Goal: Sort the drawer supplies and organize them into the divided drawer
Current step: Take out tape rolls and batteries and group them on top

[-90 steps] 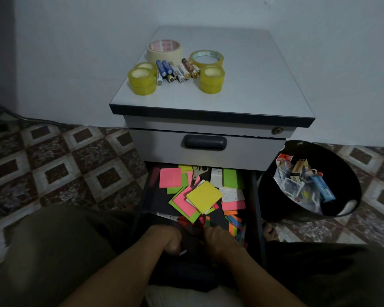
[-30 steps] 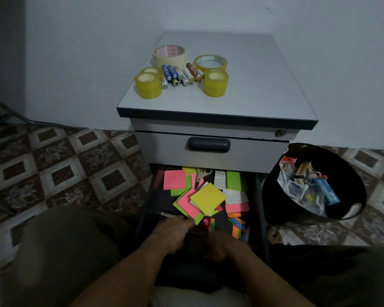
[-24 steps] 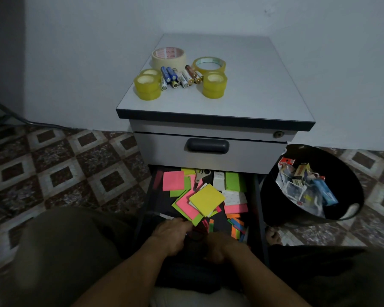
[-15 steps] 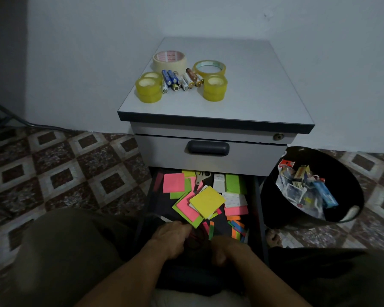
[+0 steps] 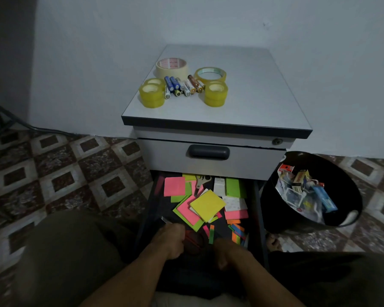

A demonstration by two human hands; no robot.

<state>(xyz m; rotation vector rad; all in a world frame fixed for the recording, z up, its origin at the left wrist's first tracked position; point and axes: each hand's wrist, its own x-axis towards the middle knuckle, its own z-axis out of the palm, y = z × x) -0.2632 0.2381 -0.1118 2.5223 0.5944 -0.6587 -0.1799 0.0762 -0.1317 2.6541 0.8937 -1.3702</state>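
A grey drawer cabinet (image 5: 217, 120) is standing against the wall at 12 o'clock, its upper drawer shut. The lower drawer (image 5: 256, 209) is sitting pulled out toward the person, who is sitting over it with knees showing at 8 and 4 o'clock. A round black bin (image 5: 350, 218) is leaning beside the cabinet at 3 o'clock, holding small boxes and packets.

On the cabinet top, five tape rolls (image 5: 172, 67) are ringing a row of batteries (image 5: 182, 86), which is lying between the yellow rolls at 9 and 3 o'clock of it.

Inside the open drawer, sticky notes (image 5: 207, 204) in pink, green and yellow are lying in a loose overlapping heap, with a pair of scissors (image 5: 201, 181) at the 12 o'clock end and small coloured page flags (image 5: 237, 231) scattered toward 5 o'clock.

The left hand (image 5: 172, 239) is reaching into the near end of the drawer with its fingers curled around a dark reddish object, too dim to identify. The right hand (image 5: 225, 251) is resting just beside it at 3 o'clock, fingers curled inward; whether it is holding anything cannot be told.
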